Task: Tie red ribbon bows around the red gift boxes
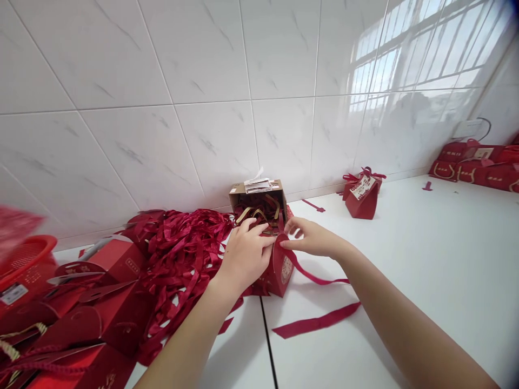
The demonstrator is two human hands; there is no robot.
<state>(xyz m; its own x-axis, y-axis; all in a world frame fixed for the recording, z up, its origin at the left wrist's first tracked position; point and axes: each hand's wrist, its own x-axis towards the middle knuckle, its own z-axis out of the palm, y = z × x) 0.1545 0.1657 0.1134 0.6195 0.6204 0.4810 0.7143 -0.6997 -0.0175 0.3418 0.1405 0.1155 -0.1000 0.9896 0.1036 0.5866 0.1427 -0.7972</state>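
Observation:
A small red gift box (280,275) with a rounded top flap and a pale round pattern stands on the white table. My left hand (248,251) lies over its left side, thumb and index finger closed at the flap. At the flap's right edge, the thumb and curled fingers of my right hand (312,237) pinch a dark red ribbon (314,278). The ribbon trails off to the right under my right forearm, and a cut end shows nearer the front. My left hand hides much of the box's left side.
A heap of loose red ribbons (182,259) lies left of the box. Behind stands a cardboard box (279,187) holding red and gold strips. Several red boxes (117,313) and a red basket (28,281) fill the left. A tied gift box (362,202) stands right, near the tiled wall.

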